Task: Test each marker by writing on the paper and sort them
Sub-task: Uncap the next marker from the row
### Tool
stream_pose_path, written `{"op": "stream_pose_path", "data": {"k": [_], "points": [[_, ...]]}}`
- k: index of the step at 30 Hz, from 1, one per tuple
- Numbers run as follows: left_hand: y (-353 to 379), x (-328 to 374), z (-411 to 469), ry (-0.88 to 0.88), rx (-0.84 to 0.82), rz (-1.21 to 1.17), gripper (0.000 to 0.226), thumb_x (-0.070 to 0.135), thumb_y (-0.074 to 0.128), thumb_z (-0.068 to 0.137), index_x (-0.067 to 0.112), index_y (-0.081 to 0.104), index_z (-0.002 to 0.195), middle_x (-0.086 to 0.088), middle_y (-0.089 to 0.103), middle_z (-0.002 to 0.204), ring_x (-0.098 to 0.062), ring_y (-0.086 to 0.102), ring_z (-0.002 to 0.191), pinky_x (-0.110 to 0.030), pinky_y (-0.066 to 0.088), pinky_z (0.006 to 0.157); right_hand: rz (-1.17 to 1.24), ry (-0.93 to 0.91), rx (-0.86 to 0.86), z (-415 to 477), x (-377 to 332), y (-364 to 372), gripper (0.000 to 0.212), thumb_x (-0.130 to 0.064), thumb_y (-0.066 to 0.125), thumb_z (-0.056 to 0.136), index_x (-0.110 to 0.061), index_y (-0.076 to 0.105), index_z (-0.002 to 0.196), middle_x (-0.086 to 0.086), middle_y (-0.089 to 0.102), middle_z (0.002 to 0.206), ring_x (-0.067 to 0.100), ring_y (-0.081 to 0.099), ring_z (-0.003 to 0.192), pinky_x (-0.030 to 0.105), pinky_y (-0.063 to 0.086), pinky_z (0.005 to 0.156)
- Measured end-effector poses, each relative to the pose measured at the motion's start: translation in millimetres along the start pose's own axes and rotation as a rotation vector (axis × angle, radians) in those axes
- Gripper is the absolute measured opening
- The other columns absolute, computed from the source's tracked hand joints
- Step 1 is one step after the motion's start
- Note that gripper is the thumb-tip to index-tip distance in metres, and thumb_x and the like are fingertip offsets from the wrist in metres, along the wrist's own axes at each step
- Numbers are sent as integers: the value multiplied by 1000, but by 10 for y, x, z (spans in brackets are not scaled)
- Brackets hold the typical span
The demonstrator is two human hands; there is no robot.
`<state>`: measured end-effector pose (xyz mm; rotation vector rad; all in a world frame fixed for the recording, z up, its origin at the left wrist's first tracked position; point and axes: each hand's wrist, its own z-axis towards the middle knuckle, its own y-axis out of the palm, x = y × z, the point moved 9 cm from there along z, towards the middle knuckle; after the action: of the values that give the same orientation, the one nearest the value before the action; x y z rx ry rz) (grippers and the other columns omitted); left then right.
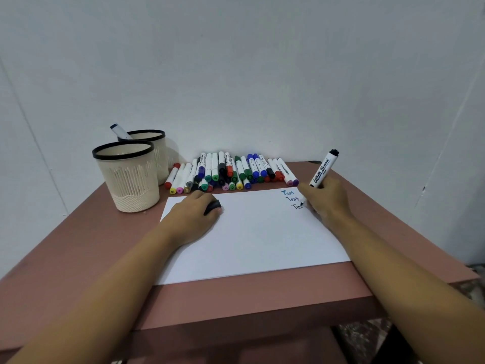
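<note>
A white paper (pixel 252 237) lies on the pink table (pixel 78 245). My right hand (pixel 325 200) grips a black whiteboard marker (pixel 323 170) with its tip on the paper's top right corner, beside the words "Test", "Test" and a partial "Tes" (pixel 292 198). My left hand (pixel 195 218) rests on the paper's left part and holds the black marker cap (pixel 213 207). A pile of markers (pixel 231 173) in several colours lies along the wall behind the paper.
Two cream mesh cups with black rims stand at the left: the near cup (pixel 127 177), and the far cup (pixel 152 151) with one marker (pixel 119 131) sticking out. A white wall closes off the back of the table.
</note>
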<state>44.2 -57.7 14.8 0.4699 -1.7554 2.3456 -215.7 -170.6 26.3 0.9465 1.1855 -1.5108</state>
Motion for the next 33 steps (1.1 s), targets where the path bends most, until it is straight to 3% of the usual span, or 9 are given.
{"op": "stream_pose_path", "data": {"k": [3, 11, 18, 24, 30, 33], "points": [[-3, 5, -6, 6, 1, 0, 25, 39, 46, 96, 21, 56, 110, 3, 49, 113, -17, 50, 106, -34, 41, 95, 7, 1, 37, 1, -2, -40, 25, -24, 73, 73, -12, 53, 65, 2, 56, 60, 21, 55, 57, 44, 52, 66], [-10, 18, -7, 8, 8, 1, 26, 39, 45, 96, 21, 56, 111, 4, 48, 112, -16, 50, 105, -32, 41, 93, -47, -36, -6, 16, -19, 18, 27, -11, 67, 80, -12, 45, 64, 2, 50, 61, 17, 52, 56, 27, 41, 54], [-8, 6, -1, 5, 7, -1, 25, 39, 46, 96, 22, 56, 110, 3, 49, 114, -17, 50, 106, -33, 41, 95, 34, 18, -11, 37, 65, 16, 25, -17, 71, 78, -12, 50, 65, 3, 55, 61, 17, 51, 53, 35, 47, 63], [-14, 4, -2, -5, 0, -12, 25, 38, 46, 96, 20, 57, 109, 4, 49, 110, -15, 50, 104, -31, 40, 92, -19, 15, 40, 28, 24, -31, 26, -17, 70, 78, -12, 48, 65, 4, 55, 65, 22, 57, 63, 39, 51, 65], [-137, 18, -32, -69, 57, -122, 26, 31, 45, 97, 10, 57, 107, -6, 59, 103, -21, 54, 94, -30, 38, 77, 268, 146, -21, 40, 53, -46, 22, -4, 53, 83, -10, 45, 64, 10, 48, 61, 17, 39, 50, 23, 30, 45], [-259, 36, -81, -78, 152, -175, 26, 28, 48, 96, 5, 57, 106, -8, 60, 96, -24, 53, 88, -32, 37, 74, 326, 193, -124, 71, 36, -25, 22, -6, 54, 89, -9, 48, 68, 9, 48, 60, 16, 40, 48, 22, 30, 41]]}}
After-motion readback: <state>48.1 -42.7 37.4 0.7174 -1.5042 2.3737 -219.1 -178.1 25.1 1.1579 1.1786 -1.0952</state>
